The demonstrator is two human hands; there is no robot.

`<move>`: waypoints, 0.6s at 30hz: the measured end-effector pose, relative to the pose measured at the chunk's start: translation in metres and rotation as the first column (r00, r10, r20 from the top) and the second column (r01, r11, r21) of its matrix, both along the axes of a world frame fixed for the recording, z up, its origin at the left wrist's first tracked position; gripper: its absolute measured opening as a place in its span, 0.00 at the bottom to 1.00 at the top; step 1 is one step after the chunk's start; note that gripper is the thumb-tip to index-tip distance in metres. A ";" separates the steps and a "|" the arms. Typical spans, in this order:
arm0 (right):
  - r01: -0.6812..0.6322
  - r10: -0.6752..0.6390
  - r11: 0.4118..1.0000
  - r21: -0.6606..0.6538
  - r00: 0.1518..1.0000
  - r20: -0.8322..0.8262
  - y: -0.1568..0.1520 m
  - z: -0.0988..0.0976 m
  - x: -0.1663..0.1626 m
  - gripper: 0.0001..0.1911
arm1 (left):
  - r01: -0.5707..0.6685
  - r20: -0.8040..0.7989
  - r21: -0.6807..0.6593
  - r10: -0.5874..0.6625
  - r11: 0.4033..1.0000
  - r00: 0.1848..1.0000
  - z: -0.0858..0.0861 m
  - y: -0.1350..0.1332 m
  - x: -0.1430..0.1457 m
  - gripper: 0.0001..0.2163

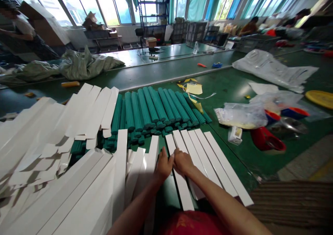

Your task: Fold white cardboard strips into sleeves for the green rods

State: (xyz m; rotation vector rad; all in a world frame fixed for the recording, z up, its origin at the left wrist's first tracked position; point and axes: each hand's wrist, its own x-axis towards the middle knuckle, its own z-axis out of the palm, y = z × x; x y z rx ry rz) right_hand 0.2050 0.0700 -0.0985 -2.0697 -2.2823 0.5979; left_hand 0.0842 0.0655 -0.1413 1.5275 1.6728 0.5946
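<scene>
Several long white cardboard boxes lie side by side in front of me. At the leftmost box of the right-hand row, a narrow white box, both my hands meet near its far part. My left hand is at its left edge, thumb against it and fingers pointing away from me. Curled fingers of my right hand close over the same box from the right; their tips are partly hidden. Just beyond lies a pile of green ribbed rods. Another white box stands out left of my left hand.
Flat white cartons and more long boxes cover the left side. On the right lie plastic bags, a red scoop-like thing and a small white box. A crumpled sack lies farther back. Other people are in the background.
</scene>
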 end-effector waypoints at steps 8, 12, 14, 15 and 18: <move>0.537 -0.544 0.823 0.185 0.839 -0.012 0.028 0.000 0.139 0.24 | 0.027 -0.092 -0.011 -0.028 1.000 0.995 -0.033 -0.002 0.037 0.35; 0.848 -0.889 0.438 0.298 0.457 0.004 0.040 -0.008 0.231 0.41 | 0.019 -0.099 0.053 -0.014 0.998 0.995 -0.048 -0.004 0.053 0.35; 0.897 -0.933 0.343 0.278 0.359 -0.007 0.047 -0.019 0.264 0.45 | 0.006 -0.097 0.075 0.001 0.997 0.995 -0.053 -0.005 0.060 0.35; 0.911 -0.941 0.325 0.256 0.339 -0.012 0.050 -0.026 0.277 0.46 | 0.002 -0.095 0.081 0.005 0.997 0.995 -0.055 -0.005 0.062 0.35; 0.932 -0.946 0.313 0.184 0.323 -0.022 0.059 -0.046 0.305 0.46 | 0.004 -0.099 0.076 0.004 0.997 0.995 -0.056 -0.008 0.067 0.34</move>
